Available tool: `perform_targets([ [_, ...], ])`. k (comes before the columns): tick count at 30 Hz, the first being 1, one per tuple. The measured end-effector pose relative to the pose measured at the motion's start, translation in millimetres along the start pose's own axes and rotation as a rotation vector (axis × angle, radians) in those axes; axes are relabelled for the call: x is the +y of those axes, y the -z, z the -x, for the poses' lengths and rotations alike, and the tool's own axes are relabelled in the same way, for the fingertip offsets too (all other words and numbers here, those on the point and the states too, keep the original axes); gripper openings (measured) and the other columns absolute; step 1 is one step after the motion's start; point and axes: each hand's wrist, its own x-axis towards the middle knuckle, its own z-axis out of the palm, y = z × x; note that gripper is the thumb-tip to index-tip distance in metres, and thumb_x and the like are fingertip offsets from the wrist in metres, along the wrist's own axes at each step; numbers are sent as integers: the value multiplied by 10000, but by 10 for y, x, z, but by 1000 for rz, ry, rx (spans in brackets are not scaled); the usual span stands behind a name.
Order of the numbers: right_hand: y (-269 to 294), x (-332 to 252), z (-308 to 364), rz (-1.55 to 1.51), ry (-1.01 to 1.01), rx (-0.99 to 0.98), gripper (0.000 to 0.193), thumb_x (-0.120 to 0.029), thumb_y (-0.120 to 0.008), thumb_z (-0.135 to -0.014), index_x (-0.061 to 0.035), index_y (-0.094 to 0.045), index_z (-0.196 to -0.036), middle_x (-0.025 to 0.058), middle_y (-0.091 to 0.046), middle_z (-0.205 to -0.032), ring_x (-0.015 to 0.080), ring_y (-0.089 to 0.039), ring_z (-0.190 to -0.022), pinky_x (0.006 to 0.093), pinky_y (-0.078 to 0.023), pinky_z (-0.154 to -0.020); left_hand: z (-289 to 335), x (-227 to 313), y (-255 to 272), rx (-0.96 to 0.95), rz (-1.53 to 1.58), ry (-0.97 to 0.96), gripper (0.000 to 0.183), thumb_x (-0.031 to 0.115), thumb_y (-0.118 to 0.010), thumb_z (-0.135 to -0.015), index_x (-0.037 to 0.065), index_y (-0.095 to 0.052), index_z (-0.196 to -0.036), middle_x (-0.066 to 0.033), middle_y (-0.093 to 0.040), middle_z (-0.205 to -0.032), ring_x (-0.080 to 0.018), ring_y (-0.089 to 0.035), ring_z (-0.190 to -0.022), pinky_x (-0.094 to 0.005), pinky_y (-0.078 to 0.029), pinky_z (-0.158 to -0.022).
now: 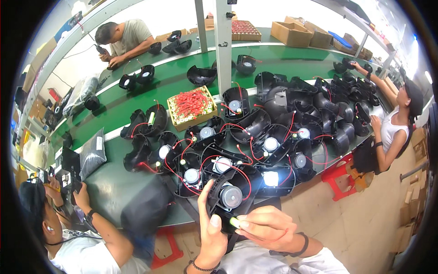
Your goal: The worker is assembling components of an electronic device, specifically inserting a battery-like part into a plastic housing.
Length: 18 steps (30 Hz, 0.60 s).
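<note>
My left hand (211,235) grips a black plastic speaker housing (215,195) at its left edge, tilted up in front of me. A round grey speaker (231,197) sits inside it, with a red wire looping above. My right hand (269,226) pinches a small green cylindrical battery (235,222) at the housing's lower end; a red wire trails across the fingers. Whether the battery touches the housing I cannot tell. Just beyond lie several similar black housings (191,176) with speakers, red wires and small batteries.
A yellow carton (188,122) of red-wired batteries stands on the bench. Black shells (278,102) are heaped to the right. A green conveyor belt (173,66) runs behind a metal post (223,50). Co-workers sit at left, far left and right. Red stools (336,179) stand below the bench.
</note>
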Motion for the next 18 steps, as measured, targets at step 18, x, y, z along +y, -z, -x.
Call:
perform_targets([
  [18, 156, 25, -116, 95, -56, -230, 524, -309, -893, -687, -131, -739, -1154, 112, -646, -1316, 268, -608, -1121, 404, -482, -922, -61, 136, 14, -50, -168, -34, 772, 530, -504, -1015, 7, -289, -1540, -159, -535, -1386, -262, -569, -1249, -391, -458, -1075],
])
